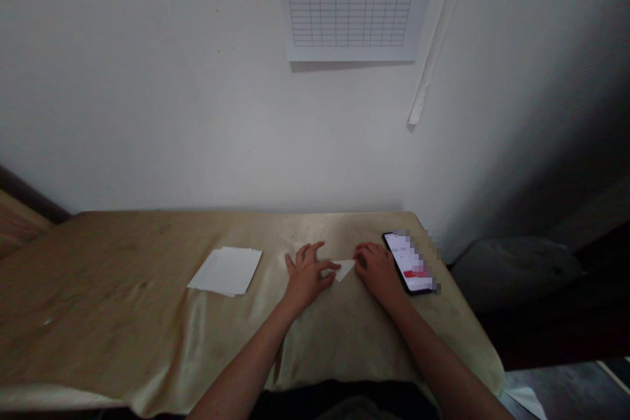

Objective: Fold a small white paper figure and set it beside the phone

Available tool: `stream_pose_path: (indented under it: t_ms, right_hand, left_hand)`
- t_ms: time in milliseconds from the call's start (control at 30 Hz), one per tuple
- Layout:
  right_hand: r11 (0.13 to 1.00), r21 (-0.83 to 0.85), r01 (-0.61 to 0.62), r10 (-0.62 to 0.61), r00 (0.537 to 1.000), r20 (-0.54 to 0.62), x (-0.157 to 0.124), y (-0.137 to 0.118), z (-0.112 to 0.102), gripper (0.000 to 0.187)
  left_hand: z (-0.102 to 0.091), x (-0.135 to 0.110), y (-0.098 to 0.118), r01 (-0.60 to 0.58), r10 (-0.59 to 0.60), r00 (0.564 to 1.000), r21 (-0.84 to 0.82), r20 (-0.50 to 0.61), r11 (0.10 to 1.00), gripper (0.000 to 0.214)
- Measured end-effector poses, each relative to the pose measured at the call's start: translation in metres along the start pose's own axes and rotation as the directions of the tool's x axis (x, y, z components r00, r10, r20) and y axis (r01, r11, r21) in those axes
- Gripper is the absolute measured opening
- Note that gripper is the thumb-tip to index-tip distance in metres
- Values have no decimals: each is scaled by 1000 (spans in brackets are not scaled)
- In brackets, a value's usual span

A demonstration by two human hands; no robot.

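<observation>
A small white piece of folded paper (344, 269), triangular with a point toward me, lies on the cloth-covered table between my hands. My left hand (308, 272) pinches its left corner with thumb and index finger, the other fingers spread away from it. At the right corner, my right hand (377, 266) has its fingers curled down onto the paper, hiding that edge. A loose stack of white paper sheets (226, 270) lies to the left of my left hand.
A phone (408, 262) with a lit screen lies right of my right hand, near the table's right edge. The gold-brown tablecloth (123, 315) has creases along the front. Behind stands a white wall (172, 98) with a printed grid sheet (352, 0).
</observation>
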State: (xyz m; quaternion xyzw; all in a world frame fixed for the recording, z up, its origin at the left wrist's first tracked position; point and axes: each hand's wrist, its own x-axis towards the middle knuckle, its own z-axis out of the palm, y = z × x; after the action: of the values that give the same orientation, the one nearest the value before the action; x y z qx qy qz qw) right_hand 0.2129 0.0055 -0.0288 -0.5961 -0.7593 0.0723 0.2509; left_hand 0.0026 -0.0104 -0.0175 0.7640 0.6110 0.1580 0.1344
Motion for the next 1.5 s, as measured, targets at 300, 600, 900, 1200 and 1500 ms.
stream_pose_path:
  t_ms: [300,600,900,1200,1500]
  right_hand:
    - [997,83,-2,4,1000,-24,3,10,3,18]
    - [996,83,-9,12,999,-34,2,9,6,15]
    - [995,97,-30,31,1000,-6,-2,1,1,17]
    - [998,66,-23,21,999,29,-12,-7,7,43]
    - [1000,28,-2,1,999,38,-16,-8,10,58]
  left_hand:
    - [-1,1,-2,0,0,1000,-17,0,1000,27]
    - [-5,2,0,24,-24,1000,-10,17,1000,27]
    - [-3,3,-1,26,-26,1000,-1,13,1000,28]
    - [2,2,-5,3,-4,999,-18,-35,1000,29]
    - [-1,1,-3,14,-15,999,-23,-29,1000,27]
